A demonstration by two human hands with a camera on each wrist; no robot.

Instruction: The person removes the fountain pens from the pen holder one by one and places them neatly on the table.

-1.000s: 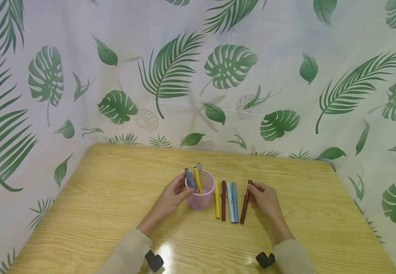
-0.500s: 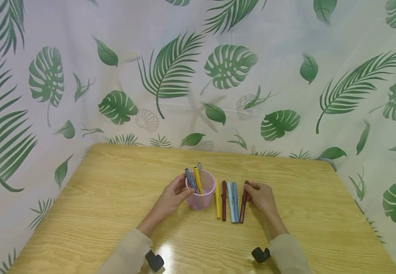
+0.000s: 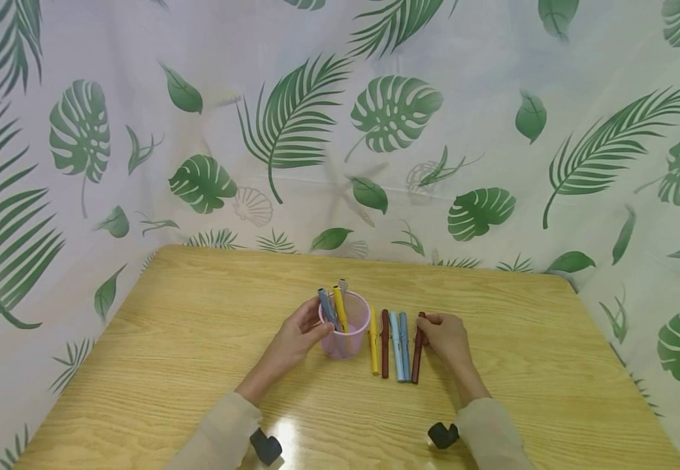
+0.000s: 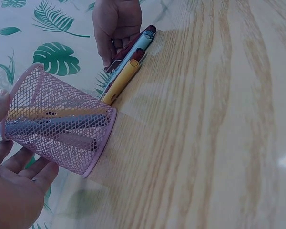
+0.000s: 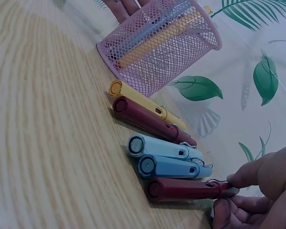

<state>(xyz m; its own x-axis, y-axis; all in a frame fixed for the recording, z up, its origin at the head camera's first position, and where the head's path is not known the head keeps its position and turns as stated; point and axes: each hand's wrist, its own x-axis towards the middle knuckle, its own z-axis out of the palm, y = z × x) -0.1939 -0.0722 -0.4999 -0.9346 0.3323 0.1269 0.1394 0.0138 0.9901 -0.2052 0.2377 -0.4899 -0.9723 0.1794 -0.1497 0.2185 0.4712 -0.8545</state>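
A pink mesh pen cup (image 3: 348, 346) stands on the table with a blue pen (image 3: 326, 307), a yellow pen (image 3: 340, 310) and a grey pen (image 3: 343, 285) leaning inside. My left hand (image 3: 292, 341) grips it from the left, thumb at the rim and fingers along the side. Right of the cup lie a yellow pen (image 5: 143, 102), a dark red pen (image 5: 150, 121), a light blue pen (image 5: 162, 148) and a blue pen (image 5: 174, 167), side by side. My right hand (image 3: 448, 338) pinches the clip end of another dark red pen (image 5: 186, 189), which lies beside the blue one.
The wood-grain table (image 3: 210, 294) reaches back to a white cloth (image 3: 316, 215) printed with green leaves. Black wrist cameras (image 3: 266, 447) sit at both cuffs.
My right hand has slid the outer dark red pen left, closer to the blue pen. The left hand and the cup have stayed where they were.
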